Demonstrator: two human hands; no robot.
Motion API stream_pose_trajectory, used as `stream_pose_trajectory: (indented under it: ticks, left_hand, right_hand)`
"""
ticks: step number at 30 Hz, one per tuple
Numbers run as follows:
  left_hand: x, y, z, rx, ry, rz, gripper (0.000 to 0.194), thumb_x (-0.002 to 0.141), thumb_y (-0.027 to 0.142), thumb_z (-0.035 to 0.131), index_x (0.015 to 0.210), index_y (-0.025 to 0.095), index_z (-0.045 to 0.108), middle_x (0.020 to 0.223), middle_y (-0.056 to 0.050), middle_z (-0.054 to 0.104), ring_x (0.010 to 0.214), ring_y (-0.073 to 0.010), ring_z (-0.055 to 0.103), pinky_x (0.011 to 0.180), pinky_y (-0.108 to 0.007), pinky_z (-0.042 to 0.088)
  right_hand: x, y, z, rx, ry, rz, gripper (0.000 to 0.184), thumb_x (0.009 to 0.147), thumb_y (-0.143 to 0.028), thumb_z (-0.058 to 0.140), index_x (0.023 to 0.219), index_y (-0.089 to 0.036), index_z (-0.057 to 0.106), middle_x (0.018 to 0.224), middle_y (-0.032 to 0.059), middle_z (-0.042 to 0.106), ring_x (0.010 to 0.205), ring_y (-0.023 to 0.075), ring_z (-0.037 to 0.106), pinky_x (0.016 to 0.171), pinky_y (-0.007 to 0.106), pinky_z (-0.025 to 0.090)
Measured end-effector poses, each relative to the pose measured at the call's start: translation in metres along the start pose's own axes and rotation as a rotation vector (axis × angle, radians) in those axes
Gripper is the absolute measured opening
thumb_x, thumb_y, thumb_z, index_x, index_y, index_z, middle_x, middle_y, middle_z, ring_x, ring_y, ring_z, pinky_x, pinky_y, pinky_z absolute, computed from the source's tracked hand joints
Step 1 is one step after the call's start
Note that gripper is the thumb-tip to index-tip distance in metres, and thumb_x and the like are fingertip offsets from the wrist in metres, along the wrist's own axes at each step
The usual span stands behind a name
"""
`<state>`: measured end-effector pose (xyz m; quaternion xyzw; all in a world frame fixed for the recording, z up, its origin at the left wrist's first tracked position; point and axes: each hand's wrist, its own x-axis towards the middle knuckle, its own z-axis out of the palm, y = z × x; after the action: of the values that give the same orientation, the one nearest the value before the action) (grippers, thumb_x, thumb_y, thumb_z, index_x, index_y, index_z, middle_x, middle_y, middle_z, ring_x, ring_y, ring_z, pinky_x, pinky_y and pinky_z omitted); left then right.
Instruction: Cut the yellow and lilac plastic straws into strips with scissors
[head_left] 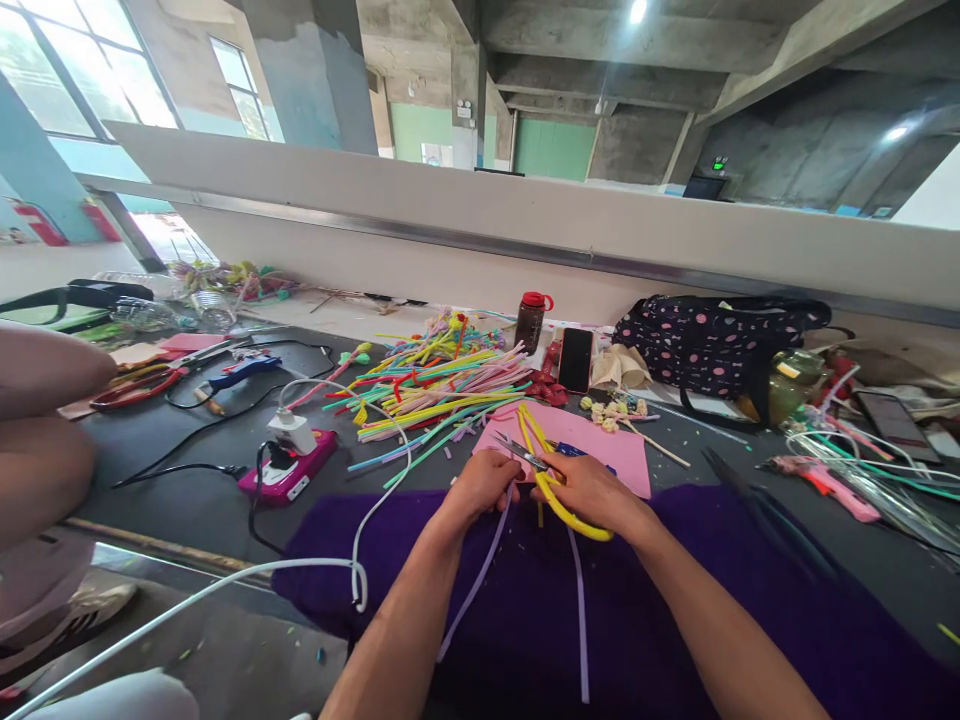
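My left hand (486, 482) is closed in a pinch on a lilac pipe cleaner (480, 575) whose ends hang down over the purple cloth (675, 620). My right hand (592, 492) grips yellow-handled scissors (559, 495), their blades (517, 452) pointing left toward my left fingertips. A second lilac strand (580, 620) trails down below the right hand. Both hands work just in front of a pink sheet (600, 445).
A heap of coloured pipe cleaners (435, 385) lies beyond the hands. A pink power strip (289, 465) with white cable sits left. A red-capped bottle (530, 320), phone (576, 358), dotted bag (712, 345) and pink glue gun (825, 482) stand behind and right. Another person's arm (37, 420) is at left.
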<state>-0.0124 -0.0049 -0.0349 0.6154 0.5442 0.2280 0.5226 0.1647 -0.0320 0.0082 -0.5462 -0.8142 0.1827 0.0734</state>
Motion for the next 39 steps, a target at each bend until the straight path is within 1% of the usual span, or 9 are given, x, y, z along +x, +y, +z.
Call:
stream_pose_trajectory:
  ticks: [9, 14, 17, 21, 25, 28, 32, 35, 39]
  left_hand:
    - [0.002, -0.001, 0.0, 0.077, 0.018, -0.047, 0.029, 0.075, 0.024, 0.038, 0.079, 0.01, 0.063, 0.046, -0.001, 0.056, 0.03, -0.0098, 0.044, 0.032, -0.019, 0.028]
    - [0.003, -0.003, -0.001, 0.085, 0.032, -0.052, 0.029, 0.076, 0.025, 0.039, 0.078, 0.011, 0.064, 0.045, -0.001, 0.056, 0.03, -0.0089, 0.044, 0.033, -0.018, 0.028]
    - [0.002, -0.004, -0.001, 0.078, 0.04, -0.042, 0.028, 0.076, 0.026, 0.039, 0.077, 0.011, 0.063, 0.048, -0.001, 0.058, 0.03, -0.008, 0.044, 0.031, -0.017, 0.027]
    - [-0.001, 0.002, -0.004, -0.079, 0.071, 0.017, 0.027, 0.076, 0.028, 0.041, 0.081, 0.011, 0.061, 0.053, 0.0, 0.059, 0.029, -0.0058, 0.041, 0.03, -0.017, 0.023]
    - [-0.005, 0.008, -0.007, -0.353, 0.054, 0.087, 0.03, 0.077, 0.033, 0.045, 0.09, 0.011, 0.06, 0.058, 0.001, 0.057, 0.033, -0.0043, 0.041, 0.03, -0.016, 0.025]
    - [-0.006, 0.009, -0.008, -0.462, 0.044, 0.124, 0.031, 0.075, 0.034, 0.05, 0.093, 0.011, 0.059, 0.062, 0.001, 0.057, 0.035, -0.0033, 0.042, 0.032, -0.016, 0.028]
    - [-0.006, 0.008, -0.009, -0.509, 0.035, 0.136, 0.03, 0.075, 0.034, 0.051, 0.091, 0.01, 0.059, 0.06, 0.001, 0.055, 0.035, -0.0028, 0.04, 0.032, -0.015, 0.027]
    - [-0.004, 0.007, -0.008, -0.482, 0.042, 0.13, 0.026, 0.074, 0.032, 0.049, 0.086, 0.011, 0.058, 0.058, 0.002, 0.054, 0.033, -0.0023, 0.038, 0.031, -0.015, 0.025]
    - [-0.002, 0.005, -0.007, -0.401, 0.059, 0.094, 0.022, 0.072, 0.031, 0.049, 0.079, 0.012, 0.058, 0.055, 0.004, 0.053, 0.031, -0.002, 0.034, 0.031, -0.016, 0.023]
  right_hand:
    - [0.016, -0.002, 0.008, -0.129, -0.091, 0.022, 0.033, 0.08, -0.044, 0.048, 0.099, -0.021, 0.062, 0.088, 0.0061, 0.068, 0.075, 0.0194, 0.061, 0.057, 0.024, 0.032]
    - [0.017, -0.004, 0.008, -0.123, -0.069, 0.004, 0.03, 0.08, -0.041, 0.049, 0.094, -0.018, 0.063, 0.086, 0.0076, 0.068, 0.076, 0.0196, 0.062, 0.058, 0.024, 0.033]
    - [0.014, -0.001, 0.005, -0.092, -0.028, 0.013, 0.032, 0.079, -0.043, 0.05, 0.1, -0.021, 0.062, 0.089, 0.0065, 0.068, 0.079, 0.0202, 0.062, 0.06, 0.024, 0.036]
    - [0.003, 0.015, -0.002, 0.099, 0.132, -0.016, 0.039, 0.08, -0.047, 0.048, 0.111, -0.024, 0.056, 0.098, 0.0045, 0.067, 0.082, 0.0193, 0.061, 0.065, 0.025, 0.04]
    - [-0.005, 0.028, -0.009, 0.197, 0.187, -0.028, 0.043, 0.077, -0.05, 0.05, 0.109, -0.023, 0.055, 0.096, 0.004, 0.066, 0.081, 0.0194, 0.061, 0.069, 0.026, 0.042]
    - [-0.007, 0.028, -0.011, 0.193, 0.179, -0.014, 0.045, 0.075, -0.051, 0.052, 0.112, -0.024, 0.054, 0.095, 0.0038, 0.066, 0.08, 0.02, 0.061, 0.068, 0.027, 0.042]
    - [-0.01, 0.016, -0.01, 0.158, 0.125, -0.008, 0.048, 0.073, -0.05, 0.054, 0.115, -0.027, 0.053, 0.09, 0.0022, 0.067, 0.075, 0.0195, 0.061, 0.063, 0.027, 0.04]
    - [-0.012, 0.009, -0.009, 0.125, 0.084, -0.003, 0.046, 0.072, -0.05, 0.056, 0.113, -0.028, 0.054, 0.082, 0.0, 0.067, 0.069, 0.0181, 0.06, 0.058, 0.025, 0.037]
    - [-0.013, 0.006, -0.009, 0.112, 0.046, -0.002, 0.048, 0.07, -0.05, 0.058, 0.113, -0.029, 0.054, 0.082, -0.001, 0.067, 0.07, 0.0171, 0.06, 0.058, 0.024, 0.035]
